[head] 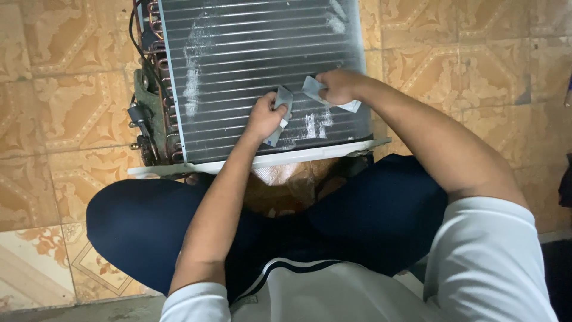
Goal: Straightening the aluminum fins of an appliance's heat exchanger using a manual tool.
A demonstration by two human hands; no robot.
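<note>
The coil unit (262, 77) stands on the tiled floor (71, 119), just beyond the person's crossed legs (357, 214). Its finned face carries white scrape marks. The left hand (264, 116) presses against the near part of the fins, fingers closed around a small grey tool (282, 107). The right hand (339, 86), just to the right, rests on the fins with fingers closed on a second grey tool (351, 105). Copper tubing (152, 36) runs along the unit's left edge.

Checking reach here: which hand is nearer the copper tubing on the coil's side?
Left. The left hand presses a grey pad on the fins, closer to the copper tubing; the right hand works farther toward the opposite edge.
</note>
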